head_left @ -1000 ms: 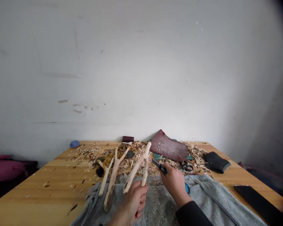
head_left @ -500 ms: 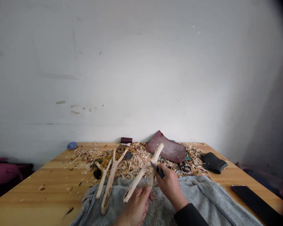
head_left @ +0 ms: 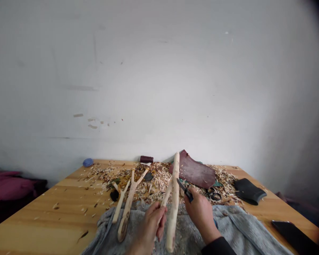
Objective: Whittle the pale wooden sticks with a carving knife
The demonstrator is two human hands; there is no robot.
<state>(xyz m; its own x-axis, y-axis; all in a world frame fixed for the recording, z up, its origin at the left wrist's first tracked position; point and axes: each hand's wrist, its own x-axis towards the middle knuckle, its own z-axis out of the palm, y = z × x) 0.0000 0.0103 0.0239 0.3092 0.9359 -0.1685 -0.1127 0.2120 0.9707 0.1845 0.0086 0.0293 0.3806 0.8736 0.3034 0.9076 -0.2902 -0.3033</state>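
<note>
My left hand (head_left: pixel 154 221) is closed around one prong of a peeled forked stick (head_left: pixel 172 212), whose longer limb stands nearly upright beside the fingers. In my right hand (head_left: pixel 200 212) is a knife (head_left: pixel 185 190) with a dark handle, its blade pointing up and left, with the tip close to the stick near the fork. Whether the blade touches the wood I cannot tell. Left of my hands, a large forked stick (head_left: pixel 130 202) and a smaller forked stick (head_left: pixel 120 203) lie with their lower ends on a grey cloth (head_left: pixel 239 230).
Wood shavings (head_left: pixel 159 177) cover the back of the wooden table (head_left: pixel 50 212). Among them lie a maroon leather piece (head_left: pixel 195 170), a thread spool (head_left: pixel 146 159) and scissors (head_left: pixel 214 195). A black curved piece (head_left: pixel 250 191) and a phone (head_left: pixel 294 235) lie right; a blue round object (head_left: pixel 88 162) sits back left.
The held forked stick has turned from slanting to nearly upright, its long limb now right of my left hand. The knife met it near the fork half a second ago and has shifted slightly right.
</note>
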